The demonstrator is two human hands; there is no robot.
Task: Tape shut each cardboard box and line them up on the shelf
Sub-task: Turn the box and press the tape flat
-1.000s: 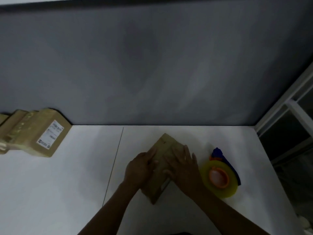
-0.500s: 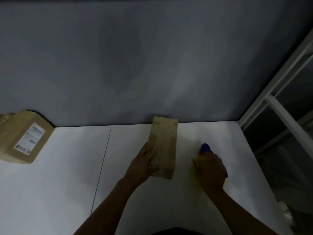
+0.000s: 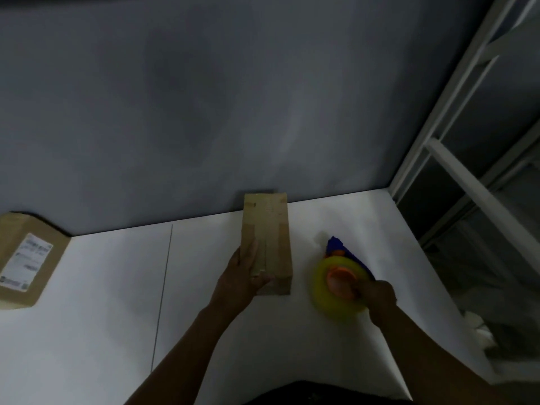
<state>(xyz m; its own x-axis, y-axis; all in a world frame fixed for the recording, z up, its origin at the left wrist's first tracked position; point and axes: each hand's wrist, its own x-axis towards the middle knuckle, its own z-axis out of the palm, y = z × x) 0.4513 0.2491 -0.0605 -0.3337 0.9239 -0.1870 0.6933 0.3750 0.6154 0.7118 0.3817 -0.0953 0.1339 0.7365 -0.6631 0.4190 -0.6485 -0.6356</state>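
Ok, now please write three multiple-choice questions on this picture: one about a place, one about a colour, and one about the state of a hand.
1. Where is the tape roll relative to the narrow box?
A. to its right
B. to its left
C. on top of it

2. What colour is the hub of the tape roll?
A. green
B. orange
C. white

3. What does the left hand do?
A. hangs idle, holding nothing
B. holds the tape roll
C. grips the near end of the narrow box

Answers:
1 A: the roll is to the right of the box, apart from it.
2 B: the middle shows orange inside the yellow tape.
3 C: its fingers curl round that end of the box.
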